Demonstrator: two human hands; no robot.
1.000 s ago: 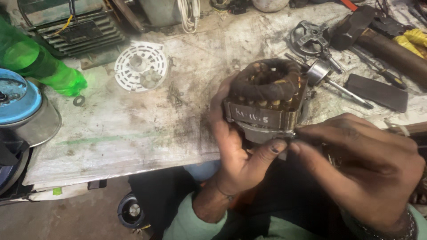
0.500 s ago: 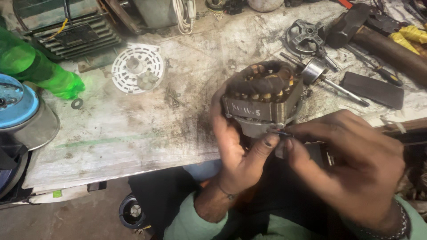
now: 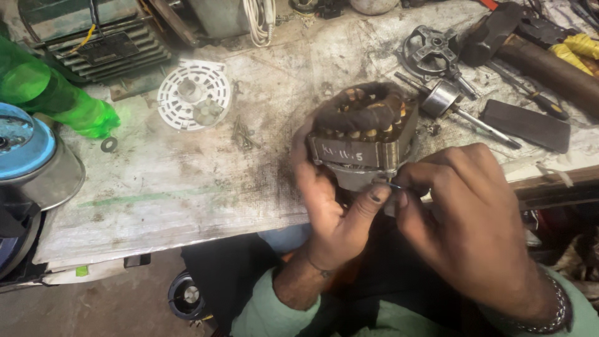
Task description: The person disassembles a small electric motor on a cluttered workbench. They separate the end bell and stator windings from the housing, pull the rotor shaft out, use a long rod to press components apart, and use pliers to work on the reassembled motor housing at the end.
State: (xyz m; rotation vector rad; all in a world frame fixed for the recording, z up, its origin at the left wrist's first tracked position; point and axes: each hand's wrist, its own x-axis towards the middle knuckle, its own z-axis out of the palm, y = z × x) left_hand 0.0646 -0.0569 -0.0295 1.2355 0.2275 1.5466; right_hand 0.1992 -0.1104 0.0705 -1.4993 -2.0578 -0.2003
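The left hand [image 3: 331, 206] is wrapped around a small electric motor stator [image 3: 365, 134] — a square stack of grey metal plates with dark, cloth-wrapped copper windings bulging out of the top — and holds it at the near edge of the workbench [image 3: 187, 181], tipped a little toward the person so that its lower front corner faces the camera. The fingers curl behind the left side of the stack and the thumb presses up against its lower edge, which seems to steady the piece against the push of the other hand. The right hand [image 3: 474, 218] is closed in a pinch on a thin metal pin or fine tool tip [image 3: 394, 185], meeting the left thumb right at that lower corner; what the thin piece is exactly, I cannot tell, since most of it is hidden between the fingertips. Both hands are thus close together, touching or nearly so, and clamped on their things. Loose parts lie spread behind on the stained benchtop, kept within reach but apart from the work: a white round plastic grille [image 3: 193, 95] to the left, a few small screws [image 3: 244, 132] just right of it, a washer [image 3: 109, 145], a rotor on its shaft [image 3: 452, 105] just beyond the stator, and a metal end bracket [image 3: 430, 53] farther back. A green plastic bottle [image 3: 53, 93] lies at the far left, above a blue-lidded metal can [image 3: 31, 159].
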